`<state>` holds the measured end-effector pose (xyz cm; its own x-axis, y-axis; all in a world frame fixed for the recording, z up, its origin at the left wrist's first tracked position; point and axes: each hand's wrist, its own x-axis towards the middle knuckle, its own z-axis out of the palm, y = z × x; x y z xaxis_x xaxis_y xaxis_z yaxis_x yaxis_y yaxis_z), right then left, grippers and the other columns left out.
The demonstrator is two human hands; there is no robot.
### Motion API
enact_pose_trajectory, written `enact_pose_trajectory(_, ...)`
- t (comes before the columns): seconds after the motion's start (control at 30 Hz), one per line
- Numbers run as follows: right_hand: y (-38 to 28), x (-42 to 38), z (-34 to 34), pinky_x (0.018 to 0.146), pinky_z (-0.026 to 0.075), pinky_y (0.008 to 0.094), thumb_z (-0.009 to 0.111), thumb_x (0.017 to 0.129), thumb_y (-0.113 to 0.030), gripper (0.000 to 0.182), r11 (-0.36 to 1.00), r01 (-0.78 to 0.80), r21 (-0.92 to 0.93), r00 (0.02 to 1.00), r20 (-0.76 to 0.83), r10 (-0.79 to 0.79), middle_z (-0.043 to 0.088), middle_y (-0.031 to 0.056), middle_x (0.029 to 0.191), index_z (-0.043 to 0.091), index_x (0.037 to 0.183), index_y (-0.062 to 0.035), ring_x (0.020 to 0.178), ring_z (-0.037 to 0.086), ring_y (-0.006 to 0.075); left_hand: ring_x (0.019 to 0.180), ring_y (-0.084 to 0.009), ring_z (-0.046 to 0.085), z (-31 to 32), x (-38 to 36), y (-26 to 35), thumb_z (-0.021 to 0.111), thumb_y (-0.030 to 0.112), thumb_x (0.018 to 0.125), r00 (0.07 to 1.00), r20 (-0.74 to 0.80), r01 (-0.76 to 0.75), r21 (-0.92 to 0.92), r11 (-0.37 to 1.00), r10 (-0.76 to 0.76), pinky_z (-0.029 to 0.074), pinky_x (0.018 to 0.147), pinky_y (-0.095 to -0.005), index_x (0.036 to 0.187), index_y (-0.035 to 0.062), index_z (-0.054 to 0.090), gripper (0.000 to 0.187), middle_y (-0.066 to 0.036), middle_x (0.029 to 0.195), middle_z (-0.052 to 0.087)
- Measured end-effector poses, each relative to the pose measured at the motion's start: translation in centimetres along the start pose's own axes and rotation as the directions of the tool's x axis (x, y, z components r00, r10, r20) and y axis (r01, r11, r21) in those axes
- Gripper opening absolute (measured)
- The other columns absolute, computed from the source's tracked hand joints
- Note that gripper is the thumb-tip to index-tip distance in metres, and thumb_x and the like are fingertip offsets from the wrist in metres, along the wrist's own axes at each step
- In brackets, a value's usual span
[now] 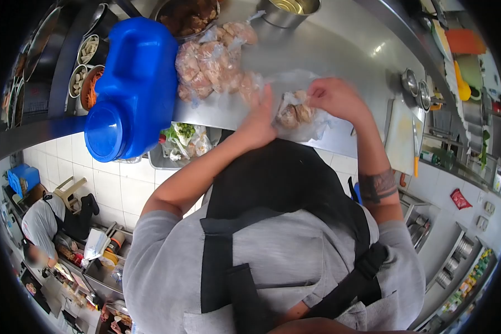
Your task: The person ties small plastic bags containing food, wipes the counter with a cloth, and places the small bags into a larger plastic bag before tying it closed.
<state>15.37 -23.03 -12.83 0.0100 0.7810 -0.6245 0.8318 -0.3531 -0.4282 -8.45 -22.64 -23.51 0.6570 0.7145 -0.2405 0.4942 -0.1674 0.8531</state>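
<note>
A clear plastic bag (299,129) with brown meat pieces (288,116) inside lies on the steel counter close to my body. At its right side my right hand (339,99) is closed, its thumb and fingertips pinching the film at the top. My left hand (258,123) is at the bag's left edge, fingers stretched away from me and partly blurred. Just past those fingers sit several bulging clear bags of pale raw meat (209,67).
A big blue plastic jug (145,78) stands left of the meat bags. Behind are a pot of dark brown food (190,16) and a steel pot (288,12). On the right lie a cutting board (398,131) and a knife (416,147). Another person (44,222) works at lower left.
</note>
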Motion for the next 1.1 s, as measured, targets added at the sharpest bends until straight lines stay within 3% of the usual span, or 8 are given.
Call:
enact_pose_trajectory(0.1,2.1,0.2,5.9,0.096,0.052,0.0468,0.086,0.073,-0.021,0.072,0.917,-0.052,-0.394,0.997,-0.073,0.025,0.064,0.0227,0.128,0.051,0.134,-0.0062,0.111,0.065,0.0401,0.116,-0.0443,0.057,-0.8,-0.6,-1.4,0.072,-0.003,0.072,1.000,0.012,0.028,-0.037,0.999,-0.028,0.049,0.103,-0.0399,0.161,-0.0018,-0.001,0.114,-0.033,0.150,0.020)
enact_pose_trajectory(0.23,5.2,-3.5,7.2,0.096,0.051,0.0487,0.088,0.071,-0.020,0.089,0.952,0.018,-0.305,0.980,-0.181,-0.077,0.065,0.0230,0.116,0.037,0.144,-0.0118,0.114,0.062,0.0416,0.112,-0.0410,0.058,-1.4,-1.3,-0.9,0.072,-0.004,0.071,0.993,0.016,0.118,-0.064,0.991,-0.117,0.050,0.101,-0.0397,0.161,-0.0020,0.001,0.114,-0.032,0.150,0.022)
enact_pose_trajectory(0.47,1.7,-9.4,-1.9,0.111,0.038,0.0507,0.085,0.073,-0.017,0.036,0.822,0.111,-0.558,0.921,0.369,0.126,0.071,0.0120,0.112,0.075,0.107,-0.0095,0.111,0.065,0.0314,0.146,-0.0486,0.030,-3.0,-1.4,4.3,0.070,-0.002,0.073,0.988,0.025,-0.149,-0.142,0.979,0.154,0.033,0.120,-0.0421,0.158,-0.0054,0.010,0.104,-0.032,0.155,0.020)
enact_pose_trajectory(0.57,-0.9,-8.8,-1.9,0.100,0.048,0.0428,0.084,0.075,-0.020,0.042,0.930,0.349,-0.113,0.931,-0.069,-0.358,0.072,0.0116,0.108,0.073,0.112,-0.0066,0.106,0.067,0.0274,0.151,-0.0473,0.022,-2.7,-0.5,3.7,0.073,0.001,0.071,0.984,0.149,-0.084,-0.111,0.990,0.100,0.030,0.122,-0.0428,0.159,-0.0058,0.009,0.108,-0.034,0.159,0.014)
enact_pose_trajectory(0.67,-4.8,-0.7,1.7,0.091,0.055,0.0360,0.085,0.074,-0.026,0.056,0.710,0.340,0.617,0.939,-0.265,-0.219,0.072,0.0151,0.112,0.069,0.122,-0.0028,0.108,0.069,0.0258,0.150,-0.0479,0.023,0.4,1.0,-0.2,0.075,0.005,0.069,0.963,0.246,-0.086,-0.096,0.992,0.107,0.033,0.120,-0.0431,0.158,-0.0091,0.013,0.109,-0.036,0.159,0.017)
enact_pose_trajectory(0.9,-10.5,13.7,12.5,0.108,0.043,0.0589,0.093,0.062,-0.043,0.133,0.985,-0.086,-0.153,0.982,-0.178,0.058,0.009,0.0349,0.163,0.013,0.164,-0.0159,0.139,0.036,0.0534,0.152,-0.0497,0.018,2.5,1.5,-2.6,0.075,0.007,0.069,0.923,0.240,-0.259,-0.185,0.948,0.299,0.025,0.124,-0.0440,0.157,-0.0034,0.027,0.101,-0.035,0.161,0.023)
enact_pose_trajectory(0.97,-11.0,13.1,13.3,0.104,0.043,0.0645,0.090,0.066,-0.039,0.115,0.998,-0.057,-0.030,0.967,-0.252,0.047,0.012,0.0278,0.164,0.028,0.160,-0.0163,0.139,0.033,0.0525,0.153,-0.0478,0.016,1.7,1.5,-2.7,0.074,0.007,0.069,0.852,0.477,-0.078,-0.294,0.953,0.216,0.020,0.126,-0.0440,0.155,-0.0037,0.031,0.097,-0.033,0.162,0.023)
enact_pose_trajectory(1.1,-10.3,14.5,14.2,0.099,0.047,0.0605,0.084,0.070,-0.030,0.074,0.993,-0.119,0.012,0.932,-0.343,0.116,0.031,0.0185,0.155,0.056,0.136,-0.0117,0.132,0.040,0.0454,0.151,-0.0468,0.023,2.1,0.1,-3.7,0.074,0.006,0.070,0.922,0.342,-0.071,-0.307,0.949,0.180,0.025,0.125,-0.0444,0.156,-0.0038,0.028,0.098,-0.032,0.162,0.023)
